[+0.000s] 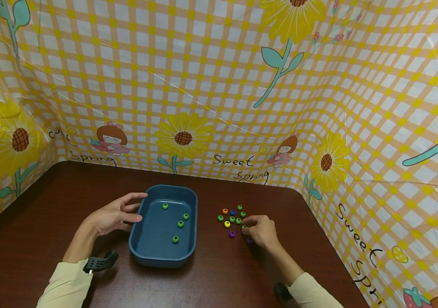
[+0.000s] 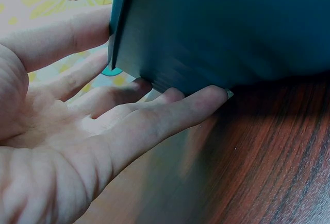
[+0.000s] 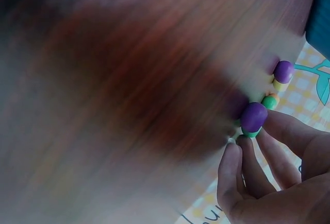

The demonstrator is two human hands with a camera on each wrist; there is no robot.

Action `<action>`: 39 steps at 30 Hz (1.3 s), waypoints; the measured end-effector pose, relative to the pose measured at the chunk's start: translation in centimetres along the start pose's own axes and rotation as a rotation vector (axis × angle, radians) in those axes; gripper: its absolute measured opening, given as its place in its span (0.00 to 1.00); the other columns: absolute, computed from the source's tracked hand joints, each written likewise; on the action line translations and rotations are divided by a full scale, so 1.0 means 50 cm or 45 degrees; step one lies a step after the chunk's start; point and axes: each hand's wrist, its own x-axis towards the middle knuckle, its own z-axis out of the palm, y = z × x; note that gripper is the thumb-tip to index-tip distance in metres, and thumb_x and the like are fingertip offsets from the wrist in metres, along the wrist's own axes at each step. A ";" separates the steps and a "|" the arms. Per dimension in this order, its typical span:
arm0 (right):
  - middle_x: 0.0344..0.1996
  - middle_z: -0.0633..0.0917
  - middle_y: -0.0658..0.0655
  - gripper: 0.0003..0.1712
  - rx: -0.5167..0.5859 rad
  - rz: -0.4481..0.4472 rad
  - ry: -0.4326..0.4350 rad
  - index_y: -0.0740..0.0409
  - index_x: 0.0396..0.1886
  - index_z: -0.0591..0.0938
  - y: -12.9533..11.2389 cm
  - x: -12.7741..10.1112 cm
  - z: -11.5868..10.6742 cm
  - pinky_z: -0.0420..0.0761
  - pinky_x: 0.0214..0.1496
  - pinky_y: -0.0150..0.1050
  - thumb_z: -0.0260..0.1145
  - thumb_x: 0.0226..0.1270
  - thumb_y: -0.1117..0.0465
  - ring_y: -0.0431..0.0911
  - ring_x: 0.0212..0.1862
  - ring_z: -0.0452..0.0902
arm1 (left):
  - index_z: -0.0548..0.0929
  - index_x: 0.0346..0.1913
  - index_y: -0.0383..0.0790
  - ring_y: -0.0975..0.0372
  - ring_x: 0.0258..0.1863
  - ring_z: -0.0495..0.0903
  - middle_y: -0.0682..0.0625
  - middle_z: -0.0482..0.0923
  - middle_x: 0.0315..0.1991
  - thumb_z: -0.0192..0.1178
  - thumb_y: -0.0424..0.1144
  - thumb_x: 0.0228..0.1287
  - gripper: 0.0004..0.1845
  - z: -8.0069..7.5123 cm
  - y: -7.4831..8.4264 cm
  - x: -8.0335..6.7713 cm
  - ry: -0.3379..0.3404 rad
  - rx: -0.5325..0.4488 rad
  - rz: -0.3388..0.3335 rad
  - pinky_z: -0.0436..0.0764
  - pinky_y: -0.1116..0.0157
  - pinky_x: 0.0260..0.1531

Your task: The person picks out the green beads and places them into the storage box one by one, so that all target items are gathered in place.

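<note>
A blue tray (image 1: pixel 141 246) sits mid-table with several green beads (image 1: pixel 180 223) in it. My left hand (image 1: pixel 138 208) is open against the tray's left wall (image 2: pixel 216 28), its straight fingers (image 2: pixel 170 112) lying along the base and the thumb by the rim. To the right of the tray lies a loose cluster of beads (image 1: pixel 232 219): green, orange, blue, yellow and purple. My right hand (image 1: pixel 246 225) reaches into the near right of the cluster and pinches a green bead (image 3: pixel 251 133) between thumb and fingertips (image 3: pixel 230 157). A purple bead (image 3: pixel 254 116) lies just beside it.
The dark wooden table (image 1: pixel 49 205) is walled on three sides by a checked sunflower cloth (image 1: pixel 219 85). Its rounded right corner (image 1: pixel 299 192) lies just beyond the beads. Black wrist mounts (image 1: pixel 101 262) sit on both forearms.
</note>
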 end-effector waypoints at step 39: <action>0.41 0.91 0.57 0.09 0.078 -0.046 0.065 0.56 0.37 0.92 -0.043 0.011 -0.013 0.74 0.33 0.37 0.74 0.55 0.65 0.45 0.29 0.74 | 0.50 0.80 0.37 0.35 0.65 0.74 0.26 0.51 0.78 0.64 0.30 0.68 0.44 0.003 0.005 -0.001 0.003 -0.014 -0.012 0.80 0.37 0.53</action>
